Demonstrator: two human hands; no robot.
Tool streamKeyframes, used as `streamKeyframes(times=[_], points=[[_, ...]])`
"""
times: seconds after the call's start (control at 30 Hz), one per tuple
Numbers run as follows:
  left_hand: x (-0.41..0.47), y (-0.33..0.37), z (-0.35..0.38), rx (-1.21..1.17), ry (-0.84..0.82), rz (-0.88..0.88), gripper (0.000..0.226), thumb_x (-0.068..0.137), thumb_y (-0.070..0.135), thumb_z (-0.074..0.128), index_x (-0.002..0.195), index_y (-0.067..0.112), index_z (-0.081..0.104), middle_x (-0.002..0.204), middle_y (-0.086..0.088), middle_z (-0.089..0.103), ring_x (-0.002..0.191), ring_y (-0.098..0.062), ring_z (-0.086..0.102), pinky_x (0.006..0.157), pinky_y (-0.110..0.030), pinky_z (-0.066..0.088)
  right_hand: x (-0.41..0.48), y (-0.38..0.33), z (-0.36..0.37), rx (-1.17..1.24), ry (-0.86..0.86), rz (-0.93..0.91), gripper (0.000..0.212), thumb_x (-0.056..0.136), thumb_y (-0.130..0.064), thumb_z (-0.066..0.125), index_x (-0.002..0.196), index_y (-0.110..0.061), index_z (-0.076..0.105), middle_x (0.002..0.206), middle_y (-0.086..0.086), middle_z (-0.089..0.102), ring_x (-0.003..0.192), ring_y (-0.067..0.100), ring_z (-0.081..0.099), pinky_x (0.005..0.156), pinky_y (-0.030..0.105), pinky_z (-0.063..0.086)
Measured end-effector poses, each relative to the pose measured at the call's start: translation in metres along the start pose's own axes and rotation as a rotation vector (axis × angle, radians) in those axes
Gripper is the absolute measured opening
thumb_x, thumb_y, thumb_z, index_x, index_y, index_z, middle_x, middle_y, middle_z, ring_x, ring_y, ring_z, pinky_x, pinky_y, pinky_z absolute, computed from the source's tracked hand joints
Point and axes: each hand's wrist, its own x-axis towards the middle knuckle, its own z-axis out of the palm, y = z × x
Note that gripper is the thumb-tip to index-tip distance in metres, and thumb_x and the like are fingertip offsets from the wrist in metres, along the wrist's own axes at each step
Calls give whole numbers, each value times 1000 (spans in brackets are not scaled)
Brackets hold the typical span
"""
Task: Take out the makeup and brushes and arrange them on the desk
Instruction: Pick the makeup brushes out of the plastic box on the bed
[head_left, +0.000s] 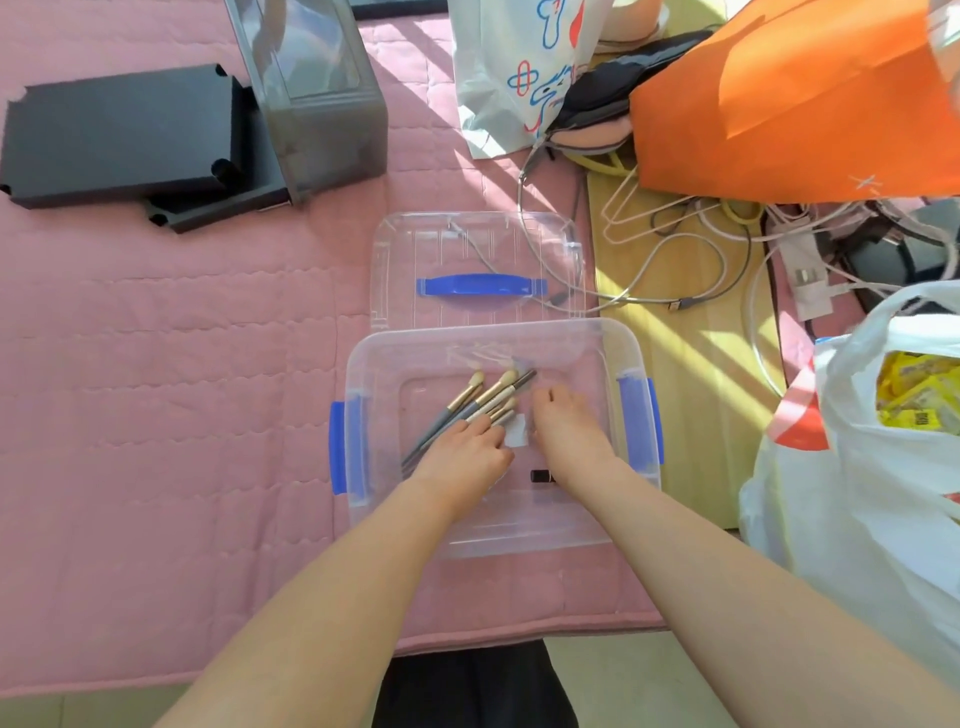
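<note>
Inside the clear box (488, 328), left hand (462, 457) lies flat on brushes (483, 400); right hand (566, 421) curls, hold unclear; gathering them probably comes next.

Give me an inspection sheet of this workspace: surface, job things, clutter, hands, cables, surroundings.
Surface: pink quilted mat, wooden surface to its right.
Job's things: clear box open, lid behind it; brushes and small black tube inside.
Clutter: black trays, grey case, orange bag, printed bag, white plastic bag.
Hands: left hand on the brush handles, right hand in the box, fingers bent down; grips unclear.
Cables: tangled cables and power strip on that wood.
Surroundings: sunlight stripes across the right side.
</note>
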Motion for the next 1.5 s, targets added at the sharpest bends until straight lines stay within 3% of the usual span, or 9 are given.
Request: streamKeyframes(times=[0.17,0.37,0.53,0.63,0.83,0.97,1.13,1.3,1.5], points=[[9,1,2,66,16,21,26,89,5,50,113,12,57,114,-6,52,111,-29,43,84,-35,32,8,1,8,-55,37,-24,54,81,4,60,129,-6,38,126,14,43,116,30,43,82,34,44],[7,-2,1,-67,20,-22,22,90,4,46,110,11,52,113,-5,55,110,-27,44,83,-32,30,15,4,14,181,-7,-25,26,88,-6,54,114,-12,50,119,12,43,99,28,52,75,33,43],[-2,-6,-4,-546,81,-143,16,85,2,56,99,9,55,107,-10,54,96,-32,56,76,-40,44,15,6,8,642,132,63,13,86,-17,65,99,-15,63,99,1,58,82,11,57,76,22,42],[-8,-8,-9,-830,257,-304,20,79,2,66,96,12,63,116,-6,56,110,-25,52,79,-22,40,6,4,-2,1021,103,150,12,85,-17,68,96,-19,64,85,-5,63,76,8,59,74,29,54],[-20,-13,-29,-1336,408,-701,26,80,2,60,93,22,68,85,7,64,60,4,55,50,-6,38,-10,11,-17,1418,-26,244,24,86,-7,63,107,-18,67,96,1,66,78,12,60,61,23,49],[-24,-15,-34,-1578,373,-862,25,80,1,57,84,23,69,80,4,65,72,-9,56,65,-21,45,-14,12,-20,1597,-178,284,14,84,-7,61,92,-15,70,78,3,63,71,16,59,64,31,54],[-22,-18,-28,-1500,348,-973,14,80,19,59,67,16,61,53,6,49,61,-16,46,61,-29,39,-11,9,-12,1355,-108,272,18,83,-25,71,76,-14,58,59,-2,48,48,9,45,59,26,47],[-15,-19,-19,-1156,270,-931,15,74,21,62,62,15,56,55,2,51,59,-20,48,55,-26,39,-8,3,-2,830,86,133,10,82,-16,62,74,-21,58,60,-6,52,59,15,52,51,19,38],[-6,-20,-11,-744,93,-817,5,81,22,57,83,24,62,89,-1,62,77,-27,56,62,-29,42,-4,2,0,12,-183,-94,26,88,-5,52,112,-11,57,118,11,48,102,34,58,74,34,42]])
